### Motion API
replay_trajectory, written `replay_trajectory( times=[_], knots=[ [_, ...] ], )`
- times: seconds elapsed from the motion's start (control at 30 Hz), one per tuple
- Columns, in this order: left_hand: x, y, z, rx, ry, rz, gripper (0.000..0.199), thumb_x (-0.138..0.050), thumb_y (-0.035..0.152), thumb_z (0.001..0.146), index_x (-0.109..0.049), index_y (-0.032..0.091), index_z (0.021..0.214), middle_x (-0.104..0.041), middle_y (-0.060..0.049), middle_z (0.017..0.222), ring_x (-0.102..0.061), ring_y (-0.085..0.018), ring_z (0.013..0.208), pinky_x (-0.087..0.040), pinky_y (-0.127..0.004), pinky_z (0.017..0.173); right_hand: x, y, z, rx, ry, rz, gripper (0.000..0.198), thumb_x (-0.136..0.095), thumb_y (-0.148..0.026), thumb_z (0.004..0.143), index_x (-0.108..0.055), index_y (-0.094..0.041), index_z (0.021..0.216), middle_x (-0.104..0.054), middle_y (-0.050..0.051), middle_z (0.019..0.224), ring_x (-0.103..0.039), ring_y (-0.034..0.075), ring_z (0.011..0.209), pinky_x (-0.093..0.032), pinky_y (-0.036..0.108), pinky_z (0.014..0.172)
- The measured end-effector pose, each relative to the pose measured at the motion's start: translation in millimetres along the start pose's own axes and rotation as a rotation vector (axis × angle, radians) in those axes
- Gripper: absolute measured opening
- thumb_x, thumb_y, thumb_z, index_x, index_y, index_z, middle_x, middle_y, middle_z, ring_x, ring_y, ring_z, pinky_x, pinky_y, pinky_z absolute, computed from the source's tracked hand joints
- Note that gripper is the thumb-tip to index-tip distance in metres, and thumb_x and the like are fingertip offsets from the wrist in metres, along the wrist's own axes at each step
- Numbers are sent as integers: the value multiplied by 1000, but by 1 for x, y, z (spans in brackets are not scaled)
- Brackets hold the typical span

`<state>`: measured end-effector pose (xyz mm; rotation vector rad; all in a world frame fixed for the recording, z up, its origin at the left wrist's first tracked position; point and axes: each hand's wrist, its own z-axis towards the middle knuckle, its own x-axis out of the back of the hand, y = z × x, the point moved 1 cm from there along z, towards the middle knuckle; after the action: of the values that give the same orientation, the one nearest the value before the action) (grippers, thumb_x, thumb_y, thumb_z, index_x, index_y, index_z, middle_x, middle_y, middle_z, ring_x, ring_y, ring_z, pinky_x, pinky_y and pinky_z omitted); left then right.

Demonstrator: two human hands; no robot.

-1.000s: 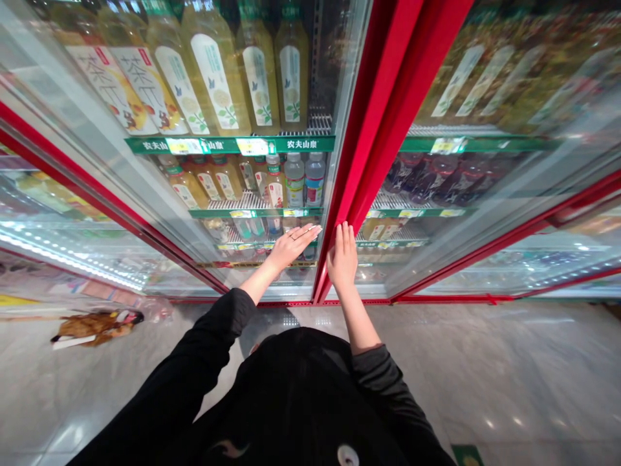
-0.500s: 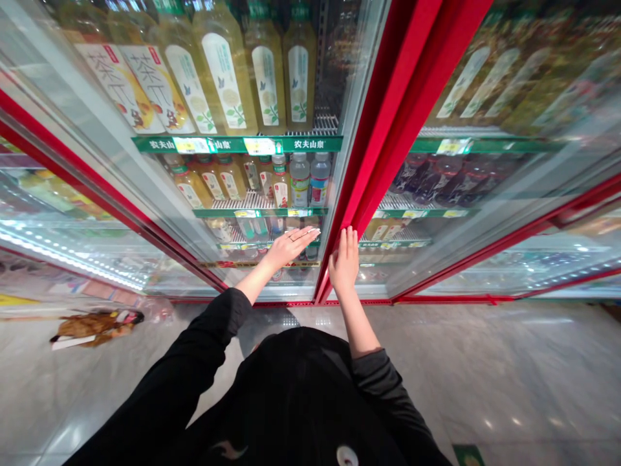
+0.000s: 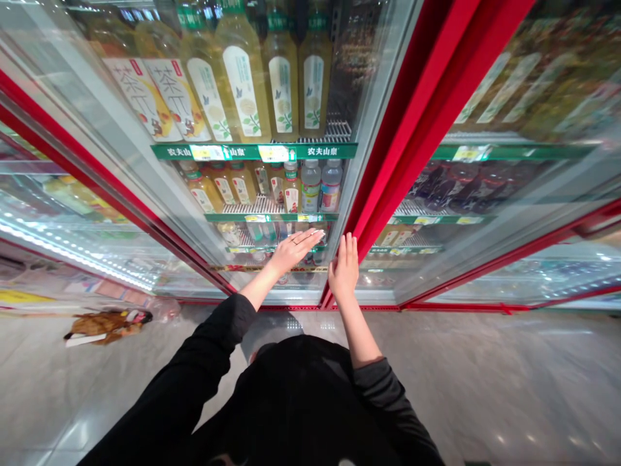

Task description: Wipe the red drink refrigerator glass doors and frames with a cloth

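Observation:
Tall glass fridge doors with a red frame [image 3: 388, 149] stand in front of me. My left hand [image 3: 294, 251] is stretched out flat before the left glass door, a ring on one finger; whether it touches the glass I cannot tell. My right hand [image 3: 344, 272] is nearest the red frame between the doors, fingers straight and palm hidden. Neither hand holds anything. Behind the left glass, large yellow drink bottles [image 3: 242, 97] stand on the upper shelf [image 3: 295, 153], with smaller bottles [image 3: 291, 191] beneath them.
Behind the right door are dark purple bottles [image 3: 460, 188]. A brown bundle with a white piece [image 3: 109, 325] lies on the grey tiled floor [image 3: 485, 375] at the left. Another lit fridge section [image 3: 72, 239] stands left of the red frame.
The view has shifted slightly, so the shelves and door frames appear further right and lower. Both hands stay flat and stretched out in almost the same pose.

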<state>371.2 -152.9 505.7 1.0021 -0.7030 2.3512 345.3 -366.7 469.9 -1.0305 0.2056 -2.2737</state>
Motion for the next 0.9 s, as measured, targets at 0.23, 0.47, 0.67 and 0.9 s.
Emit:
replay_trajectory(
  times=[0.23,0.47,0.67,0.9],
  knots=[
    [-8,0,9,44,0,-35,63,-42,8,111,-39,19,172,-54,-6,169,-47,-16,160,-45,-35,133,-12,-19,7,-6,-29,29,89,-42,-10,101,-5,-24,180,-24,11,186,-19,30,173,-33,61,138],
    [7,-27,-35,-75,49,-66,62,-46,5,110,-43,21,170,-63,-7,161,-59,-14,151,-51,-32,128,-20,-31,4,2,-2,2,88,-41,-9,102,-5,-23,180,-26,13,185,-20,30,173,-35,61,136],
    [30,-44,-34,40,66,55,60,-43,5,111,-45,21,169,-59,-3,165,-46,-16,161,-41,-33,135,-36,-58,8,16,-7,22,89,-40,-7,100,-4,-23,180,-26,12,185,-18,28,174,-38,58,135],
    [21,-52,-52,-127,29,-44,49,-50,10,110,-58,16,158,-68,-9,155,-64,-14,147,-53,-31,124,-44,-75,12,11,-9,23,85,-38,-10,101,-9,-22,180,-28,12,185,-20,28,173,-37,59,136]
  ],
)
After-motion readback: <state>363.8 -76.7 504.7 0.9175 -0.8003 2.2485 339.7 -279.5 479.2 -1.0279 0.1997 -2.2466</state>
